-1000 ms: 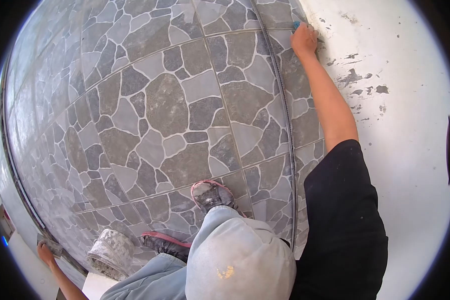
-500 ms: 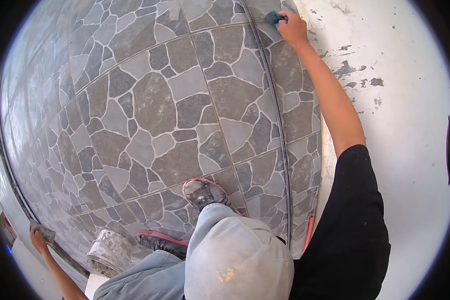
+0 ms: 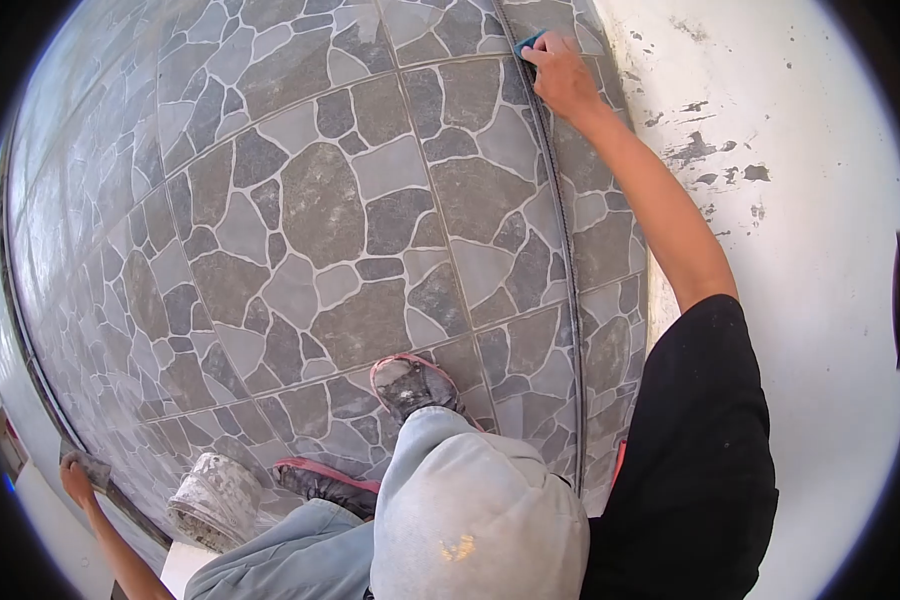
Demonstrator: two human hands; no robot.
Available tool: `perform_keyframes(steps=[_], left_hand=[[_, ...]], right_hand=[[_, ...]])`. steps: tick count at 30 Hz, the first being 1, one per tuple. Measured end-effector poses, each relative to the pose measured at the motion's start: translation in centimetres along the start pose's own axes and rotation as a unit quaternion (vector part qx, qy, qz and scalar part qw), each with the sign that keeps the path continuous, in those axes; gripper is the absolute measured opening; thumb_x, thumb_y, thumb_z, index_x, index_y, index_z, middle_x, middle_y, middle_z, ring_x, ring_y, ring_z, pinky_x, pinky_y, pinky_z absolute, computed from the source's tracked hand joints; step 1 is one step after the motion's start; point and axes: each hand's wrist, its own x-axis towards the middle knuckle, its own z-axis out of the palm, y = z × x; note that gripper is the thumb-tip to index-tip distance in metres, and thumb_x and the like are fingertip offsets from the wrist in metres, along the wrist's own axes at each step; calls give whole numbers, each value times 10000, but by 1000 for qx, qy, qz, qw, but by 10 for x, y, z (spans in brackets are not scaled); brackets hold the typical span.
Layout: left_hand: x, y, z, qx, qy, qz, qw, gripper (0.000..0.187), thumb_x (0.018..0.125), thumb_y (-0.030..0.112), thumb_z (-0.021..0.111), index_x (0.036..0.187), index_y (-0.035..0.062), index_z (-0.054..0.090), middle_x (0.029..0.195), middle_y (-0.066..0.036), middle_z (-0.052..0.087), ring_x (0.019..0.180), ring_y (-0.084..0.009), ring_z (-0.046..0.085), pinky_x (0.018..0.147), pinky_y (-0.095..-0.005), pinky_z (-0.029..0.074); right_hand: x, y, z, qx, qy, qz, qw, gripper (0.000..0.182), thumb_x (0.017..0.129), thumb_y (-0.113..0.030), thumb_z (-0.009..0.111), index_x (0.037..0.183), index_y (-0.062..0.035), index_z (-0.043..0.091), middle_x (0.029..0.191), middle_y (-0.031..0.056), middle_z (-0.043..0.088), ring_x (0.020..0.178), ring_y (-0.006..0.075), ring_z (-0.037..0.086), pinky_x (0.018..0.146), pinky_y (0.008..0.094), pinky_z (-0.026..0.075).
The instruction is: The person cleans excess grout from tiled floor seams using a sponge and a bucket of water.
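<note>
My right hand [image 3: 565, 80] is closed on a small teal pad [image 3: 530, 44], pressed to the stone-patterned tile floor [image 3: 325, 205] at the far end of my reach. The pad lies right beside a long dark ribbed rod [image 3: 562, 205] that runs along the tiles. Out at the lower left, my left hand [image 3: 76, 482] grips a flat grey piece [image 3: 94, 468], perhaps a sponge, next to a dark edge strip [image 3: 40, 385]. A bucket [image 3: 215, 500] smeared with white stands between that hand and my shoes.
A white wall [image 3: 760, 250] with flaking paint borders the tiles on the right. Near my right sleeve shows a bit of a red object [image 3: 620, 458]. My dusty shoes [image 3: 410, 385] rest on the tiles in front of me.
My right hand has moved left with the teal pad, from beyond the ribbed rod to right at it. The view has shifted slightly. My left hand stays about where it was.
</note>
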Motion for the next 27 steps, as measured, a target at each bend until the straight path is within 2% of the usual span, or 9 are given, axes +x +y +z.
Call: perform_keyframes(steps=[3,7,9,13,16,19,22,26,27], left_hand=[[-9,-37,3,47,27,25,998,411,831,132,445,1097,37,743,1126,-172,728,1098,-355,661,999,-414,484],[-29,-63,2,62,21,18,998,416,828,135,445,1105,35,739,1133,-179,724,1095,-359,661,1000,-424,484],[-40,-66,4,68,23,36,997,418,830,138,442,1109,35,737,1142,-181,719,1101,-358,658,1003,-427,481],[-23,-44,1,42,-7,-17,999,406,832,119,438,1102,18,724,1128,-185,716,1107,-356,654,1007,-427,476],[-16,-40,5,18,33,-5,999,404,826,105,437,1096,-1,718,1109,-191,719,1099,-360,656,1005,-425,477],[-12,-51,10,8,28,9,1000,409,821,101,437,1099,-12,714,1107,-194,720,1096,-360,658,1006,-425,478],[-16,-60,12,8,11,6,1000,410,823,104,437,1100,-15,713,1113,-194,719,1096,-354,659,1005,-422,477],[-18,-74,15,42,5,15,999,409,828,109,437,1103,-13,713,1107,-196,719,1086,-349,661,1000,-415,478],[-22,-73,17,40,6,12,999,409,828,109,437,1103,-13,713,1107,-196,719,1086,-349,661,1000,-415,478]], right_hand=[[-12,32,2,-175,-107,73,976,202,854,-47,618,1014,-55,741,1101,144,612,1048,351,590,888,424,545],[-5,23,-3,-123,-40,106,986,192,865,-59,610,1003,-52,743,1095,138,605,1051,346,588,889,423,547],[-12,-2,8,-26,-36,-61,997,175,868,-68,612,973,-50,751,1095,135,608,1050,345,588,876,430,552],[9,8,2,-156,-72,19,985,141,859,-72,623,921,-74,751,1087,116,598,1055,338,585,886,434,549],[7,-8,-2,-6,-45,-21,999,139,864,-75,628,928,-80,752,1079,118,593,1055,342,588,902,432,543],[-9,14,-4,-132,-102,22,986,169,863,-68,632,971,-88,761,1080,119,588,1057,343,589,913,428,532],[4,25,-8,-117,-47,43,991,206,860,-50,625,1003,-96,765,1090,119,584,1055,340,589,922,423,524],[-19,10,-9,-43,-97,11,994,216,855,-53,630,1009,-111,769,1119,119,587,1075,337,583,924,419,525],[-9,19,-11,-101,-112,80,985,218,854,-61,640,1020,-114,771,1134,119,590,1092,337,577,930,421,525]])
